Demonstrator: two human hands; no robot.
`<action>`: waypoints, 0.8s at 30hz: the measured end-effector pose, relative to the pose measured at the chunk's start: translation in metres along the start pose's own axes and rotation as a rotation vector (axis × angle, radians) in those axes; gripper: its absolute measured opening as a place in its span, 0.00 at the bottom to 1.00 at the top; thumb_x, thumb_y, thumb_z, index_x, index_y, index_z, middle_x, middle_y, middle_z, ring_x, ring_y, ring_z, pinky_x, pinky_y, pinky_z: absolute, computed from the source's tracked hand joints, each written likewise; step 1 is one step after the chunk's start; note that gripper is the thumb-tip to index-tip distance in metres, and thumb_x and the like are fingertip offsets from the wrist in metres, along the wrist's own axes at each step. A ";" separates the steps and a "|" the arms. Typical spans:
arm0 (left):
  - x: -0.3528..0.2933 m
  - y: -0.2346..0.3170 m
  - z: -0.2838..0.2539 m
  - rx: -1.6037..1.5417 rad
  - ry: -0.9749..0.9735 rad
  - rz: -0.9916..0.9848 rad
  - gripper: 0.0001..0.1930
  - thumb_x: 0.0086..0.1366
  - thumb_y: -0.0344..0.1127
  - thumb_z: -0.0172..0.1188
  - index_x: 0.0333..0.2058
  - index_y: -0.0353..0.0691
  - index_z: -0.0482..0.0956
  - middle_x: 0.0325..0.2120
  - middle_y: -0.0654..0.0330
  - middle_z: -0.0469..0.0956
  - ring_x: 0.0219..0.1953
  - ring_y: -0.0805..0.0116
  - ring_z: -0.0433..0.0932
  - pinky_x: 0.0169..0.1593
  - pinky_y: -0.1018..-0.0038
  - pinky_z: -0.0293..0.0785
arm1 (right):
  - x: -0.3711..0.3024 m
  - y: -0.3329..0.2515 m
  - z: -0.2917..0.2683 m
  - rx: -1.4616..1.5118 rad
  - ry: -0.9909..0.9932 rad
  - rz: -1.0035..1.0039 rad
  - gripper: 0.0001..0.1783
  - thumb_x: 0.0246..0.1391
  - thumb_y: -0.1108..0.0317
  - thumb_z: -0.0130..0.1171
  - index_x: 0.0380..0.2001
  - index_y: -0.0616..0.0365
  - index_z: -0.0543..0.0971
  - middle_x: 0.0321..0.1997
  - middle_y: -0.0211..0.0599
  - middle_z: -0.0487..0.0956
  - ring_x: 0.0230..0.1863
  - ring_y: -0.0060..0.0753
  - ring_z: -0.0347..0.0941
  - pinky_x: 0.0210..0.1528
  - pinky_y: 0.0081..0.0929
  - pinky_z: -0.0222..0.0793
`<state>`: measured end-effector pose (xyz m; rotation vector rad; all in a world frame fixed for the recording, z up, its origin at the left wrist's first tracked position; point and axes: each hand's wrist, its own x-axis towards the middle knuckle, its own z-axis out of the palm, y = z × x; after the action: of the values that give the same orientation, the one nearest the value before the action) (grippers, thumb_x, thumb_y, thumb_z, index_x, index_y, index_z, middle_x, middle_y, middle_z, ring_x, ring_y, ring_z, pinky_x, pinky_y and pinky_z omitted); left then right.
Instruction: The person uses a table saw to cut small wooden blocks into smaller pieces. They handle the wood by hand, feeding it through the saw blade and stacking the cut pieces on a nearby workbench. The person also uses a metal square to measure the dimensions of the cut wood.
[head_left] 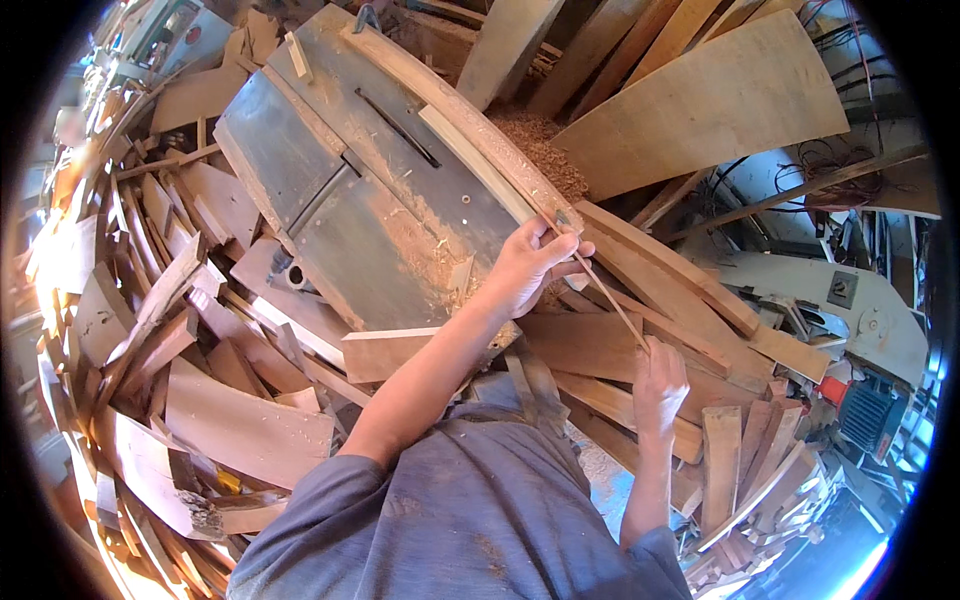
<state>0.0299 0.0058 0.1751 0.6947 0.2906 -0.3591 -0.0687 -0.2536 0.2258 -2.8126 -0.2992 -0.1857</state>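
Note:
My left hand [525, 268] grips the near end of a long curved wooden piece [455, 115] that lies across the grey metal top of a table saw [330, 190]. A thin wooden strip [605, 295] runs from that end down to my right hand [658, 385], which is closed on its lower end. Sawdust covers the saw top near my left hand. The saw's slot [398, 128] lies just left of the curved piece.
Offcuts and curved wooden pieces [190, 340] are heaped to the left. Planks [650, 330] are stacked to the right under my hands. A large plywood sheet [710, 100] and a sawdust pile [540, 150] lie behind the saw. A machine with a motor [865, 400] stands at the right.

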 end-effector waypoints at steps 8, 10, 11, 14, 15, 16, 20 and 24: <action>-0.003 -0.009 0.002 -0.043 -0.017 0.018 0.13 0.72 0.37 0.63 0.48 0.39 0.71 0.46 0.62 0.75 0.54 0.64 0.79 0.59 0.60 0.79 | 0.017 -0.014 0.001 0.054 -0.015 0.001 0.13 0.54 0.73 0.66 0.43 0.60 0.80 0.34 0.45 0.79 0.37 0.53 0.77 0.38 0.45 0.74; -0.004 -0.011 0.003 -0.046 -0.005 0.020 0.13 0.72 0.36 0.63 0.48 0.40 0.71 0.47 0.61 0.75 0.54 0.64 0.79 0.59 0.60 0.79 | 0.019 -0.013 0.004 0.032 0.011 -0.020 0.14 0.51 0.73 0.68 0.42 0.59 0.80 0.33 0.43 0.78 0.35 0.51 0.77 0.36 0.43 0.74; -0.004 -0.011 0.004 -0.046 0.011 0.027 0.13 0.72 0.36 0.63 0.48 0.40 0.71 0.46 0.61 0.75 0.53 0.64 0.79 0.58 0.60 0.80 | 0.020 -0.012 0.005 0.001 0.019 -0.024 0.13 0.51 0.73 0.67 0.41 0.58 0.80 0.33 0.42 0.78 0.35 0.51 0.77 0.35 0.43 0.73; -0.006 -0.014 0.012 -0.040 0.078 0.051 0.12 0.71 0.34 0.62 0.48 0.39 0.71 0.43 0.60 0.77 0.51 0.64 0.81 0.57 0.61 0.81 | 0.021 -0.006 0.008 -0.064 0.051 -0.027 0.09 0.53 0.71 0.66 0.37 0.56 0.79 0.30 0.40 0.77 0.32 0.48 0.76 0.33 0.42 0.73; -0.003 -0.019 0.011 -0.030 0.109 0.065 0.12 0.71 0.34 0.62 0.49 0.39 0.72 0.43 0.60 0.78 0.50 0.64 0.81 0.56 0.61 0.81 | 0.022 0.000 0.015 -0.066 0.071 -0.024 0.07 0.53 0.70 0.66 0.36 0.55 0.79 0.29 0.39 0.77 0.31 0.47 0.76 0.32 0.41 0.73; -0.003 -0.022 0.015 -0.028 0.137 0.071 0.12 0.71 0.33 0.62 0.49 0.39 0.72 0.42 0.60 0.78 0.49 0.64 0.81 0.56 0.61 0.81 | 0.023 0.006 0.018 -0.079 0.085 -0.017 0.06 0.54 0.70 0.65 0.34 0.54 0.79 0.29 0.38 0.77 0.31 0.46 0.76 0.31 0.41 0.73; -0.003 -0.021 0.021 0.020 0.201 0.135 0.08 0.71 0.29 0.60 0.46 0.38 0.71 0.42 0.55 0.80 0.44 0.63 0.83 0.54 0.61 0.82 | 0.033 0.016 0.036 -0.077 0.147 -0.027 0.08 0.50 0.68 0.68 0.29 0.51 0.77 0.26 0.36 0.76 0.28 0.45 0.77 0.29 0.39 0.74; -0.006 -0.027 0.018 0.022 0.238 0.191 0.09 0.71 0.30 0.60 0.47 0.37 0.72 0.41 0.54 0.80 0.43 0.62 0.84 0.54 0.61 0.81 | 0.036 0.020 0.042 0.008 0.143 -0.025 0.11 0.46 0.67 0.70 0.26 0.52 0.75 0.26 0.35 0.76 0.27 0.44 0.77 0.28 0.39 0.73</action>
<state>0.0161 -0.0243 0.1754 0.7811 0.4426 -0.0967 -0.0252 -0.2529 0.1864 -2.7710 -0.3015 -0.3890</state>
